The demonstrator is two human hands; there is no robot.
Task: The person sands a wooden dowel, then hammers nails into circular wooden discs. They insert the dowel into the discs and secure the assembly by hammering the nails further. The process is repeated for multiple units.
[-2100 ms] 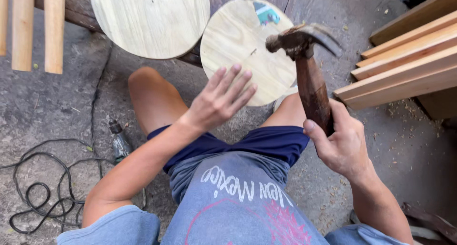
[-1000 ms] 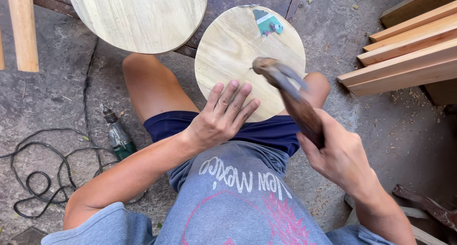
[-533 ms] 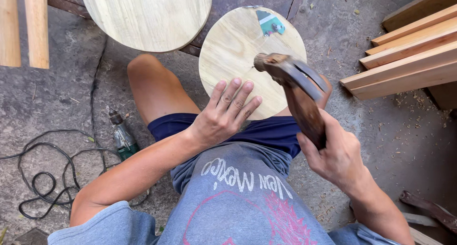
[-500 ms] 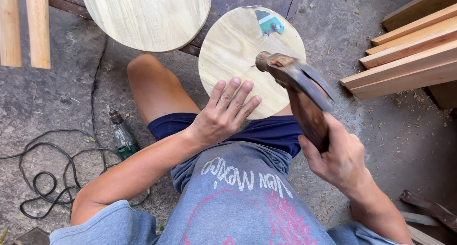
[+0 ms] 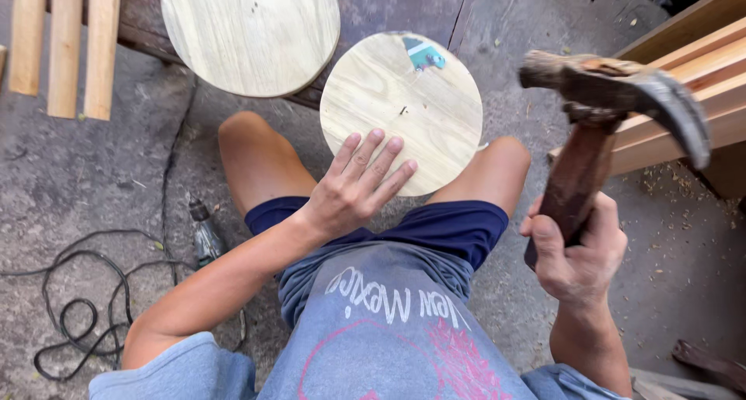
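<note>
A round pale wooden disc (image 5: 412, 97) stands between my knees, with a small nail near its middle and a scrap of green tape near its far edge. My left hand (image 5: 353, 186) lies flat on the disc's near left edge, fingers spread. My right hand (image 5: 579, 248) grips the brown wooden handle of a claw hammer (image 5: 614, 85). The hammer is raised high to the right of the disc, its rusty head well above the wood.
A second, larger wooden disc (image 5: 252, 31) lies beyond the first. Wooden slats (image 5: 66, 43) sit at the top left and stacked planks (image 5: 703, 66) at the right. A power drill (image 5: 206, 233) and its coiled black cable (image 5: 74, 307) lie on the concrete floor by my left thigh.
The hammer has swung up and to the right, away from the disc's middle. My left hand has stayed pressed on the disc.
</note>
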